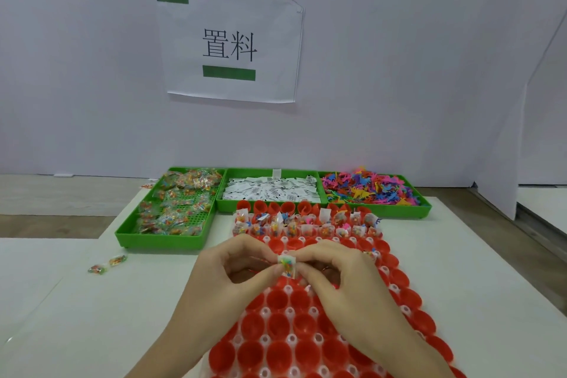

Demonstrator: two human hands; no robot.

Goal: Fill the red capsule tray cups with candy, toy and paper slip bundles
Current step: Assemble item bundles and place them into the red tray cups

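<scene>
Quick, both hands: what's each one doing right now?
Left hand: pinching the candy packet.
Right hand: pinching the same packet from the other side.

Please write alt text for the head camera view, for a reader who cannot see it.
Left hand and right hand pinch a small candy bundle above a red capsule tray, only its far cups filled. Behind stand three green bins of candy, paper slips and toys.
</scene>
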